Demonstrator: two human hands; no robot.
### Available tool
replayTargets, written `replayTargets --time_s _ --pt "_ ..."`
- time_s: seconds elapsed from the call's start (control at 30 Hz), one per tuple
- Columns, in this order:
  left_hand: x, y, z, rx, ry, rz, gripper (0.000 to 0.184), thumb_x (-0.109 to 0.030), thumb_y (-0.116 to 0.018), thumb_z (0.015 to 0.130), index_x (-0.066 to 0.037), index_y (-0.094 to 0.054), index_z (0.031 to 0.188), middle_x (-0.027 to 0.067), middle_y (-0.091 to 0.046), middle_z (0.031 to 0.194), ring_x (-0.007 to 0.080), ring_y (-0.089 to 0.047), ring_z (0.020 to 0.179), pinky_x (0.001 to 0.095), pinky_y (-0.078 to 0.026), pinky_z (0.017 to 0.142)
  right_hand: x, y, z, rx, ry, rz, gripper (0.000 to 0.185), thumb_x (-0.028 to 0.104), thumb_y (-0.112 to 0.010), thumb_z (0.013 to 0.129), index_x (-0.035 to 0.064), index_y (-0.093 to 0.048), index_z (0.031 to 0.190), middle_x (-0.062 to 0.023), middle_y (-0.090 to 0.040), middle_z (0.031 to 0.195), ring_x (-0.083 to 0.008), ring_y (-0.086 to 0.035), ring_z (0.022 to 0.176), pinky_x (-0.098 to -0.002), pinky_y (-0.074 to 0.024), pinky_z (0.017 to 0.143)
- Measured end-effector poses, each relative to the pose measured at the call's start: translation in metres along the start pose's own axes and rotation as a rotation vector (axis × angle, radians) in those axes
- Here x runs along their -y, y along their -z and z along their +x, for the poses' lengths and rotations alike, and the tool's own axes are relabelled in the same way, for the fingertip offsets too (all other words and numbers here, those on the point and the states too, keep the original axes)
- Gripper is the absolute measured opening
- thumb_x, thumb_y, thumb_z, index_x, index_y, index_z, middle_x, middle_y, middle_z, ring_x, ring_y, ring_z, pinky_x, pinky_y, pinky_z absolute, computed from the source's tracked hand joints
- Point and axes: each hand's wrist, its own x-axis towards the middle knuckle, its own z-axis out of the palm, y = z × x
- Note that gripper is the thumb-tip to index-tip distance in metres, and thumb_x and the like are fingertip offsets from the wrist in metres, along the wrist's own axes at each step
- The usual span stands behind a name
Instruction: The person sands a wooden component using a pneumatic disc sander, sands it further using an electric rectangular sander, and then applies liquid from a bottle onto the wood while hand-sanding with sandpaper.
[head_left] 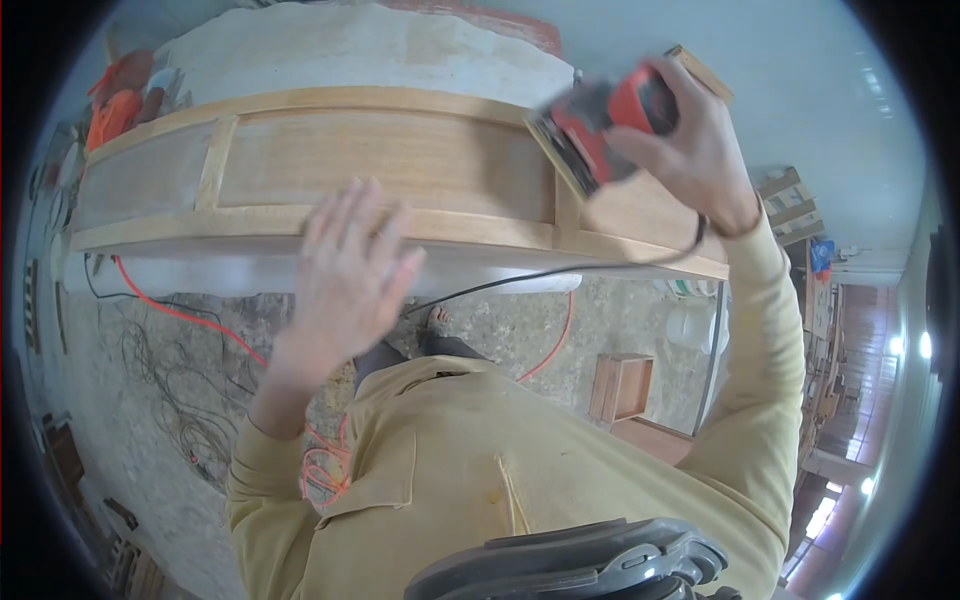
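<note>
My right hand (695, 150) is wrapped round a red and black electric sander (590, 125), which is raised and tilted above the right part of a wooden panel frame (380, 165). The sander's pale flat pad faces down and left, and motion blurs it a little. A black power cord (560, 270) runs from below my right wrist across the panel's near edge. My left hand (350, 265), slightly blurred, is open with fingers stretched over the panel's near rail. Whether those fingers touch the wood I cannot tell.
White sheeting (370, 50) covers the surface behind the panel. Orange items (115, 115) lie at the far left end. On the floor are a red hose (190, 315), tangled cords (185, 400), a small wooden drawer (622, 387) and a white bucket (692, 325).
</note>
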Motion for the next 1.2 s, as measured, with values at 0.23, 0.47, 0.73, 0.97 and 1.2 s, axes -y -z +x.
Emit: replayTargets --time_s 0.23,0.47,0.73,0.97,1.2 --pt "0.024 0.004 0.029 0.006 -0.142 -0.374 0.042 -0.024 -0.084 0.089 -0.005 -0.072 0.125 0.016 -0.067 0.123 0.0374 -0.064 0.112 0.0504 -0.05 0.094 0.022 0.016 -0.068 0.079 -0.41 0.081 0.059 0.027 -0.088 0.071 -0.0011 -0.071 0.12 -0.0182 -0.076 0.09 -0.0345 -0.075 0.085 -0.043 -0.0586 0.08" --pt "0.023 -0.027 0.049 -0.079 -0.193 -0.44 0.036 -0.03 -0.087 0.085 -0.007 -0.069 0.106 0.0089 -0.059 0.102 0.0327 -0.058 0.095 0.0474 -0.046 0.081 0.008 -0.004 -0.055 0.063 -0.504 -0.277 0.049 0.03 -0.086 0.075 -0.0025 -0.069 0.107 -0.0202 -0.074 0.088 -0.0454 -0.072 0.09 -0.0509 -0.0571 0.082" --pt "0.029 -0.031 0.046 -0.093 -0.093 -0.527 0.03 -0.019 -0.089 0.08 -0.01 -0.072 0.104 0.0077 -0.06 0.096 0.0325 -0.059 0.091 0.0463 -0.047 0.077 -0.022 -0.022 -0.026 0.048 -0.715 -0.212 0.052 0.04 -0.083 0.079 -0.0016 -0.072 0.108 -0.0227 -0.078 0.095 -0.0433 -0.075 0.094 -0.0481 -0.0576 0.086" --pt "0.043 -0.03 0.044 -0.087 -0.06 -0.501 0.013 -0.012 -0.081 0.09 -0.011 -0.073 0.1 0.0089 -0.058 0.091 0.0336 -0.056 0.082 0.0468 -0.046 0.07 -0.067 -0.008 -0.036 0.115 -0.799 -0.228 0.058 0.045 -0.085 0.074 0.0015 -0.075 0.112 -0.02 -0.079 0.1 -0.0376 -0.076 0.096 -0.0446 -0.0581 0.088" --pt "0.086 -0.071 0.015 -0.084 -0.015 -0.449 0.012 -0.004 -0.078 0.089 -0.007 -0.072 0.099 0.0118 -0.056 0.088 0.0351 -0.055 0.08 0.0482 -0.044 0.069 -0.137 -0.038 -0.071 0.086 -0.836 -0.264 0.061 0.046 -0.085 0.073 0.0025 -0.077 0.114 -0.0194 -0.08 0.104 -0.0377 -0.076 0.098 -0.0439 -0.058 0.09"
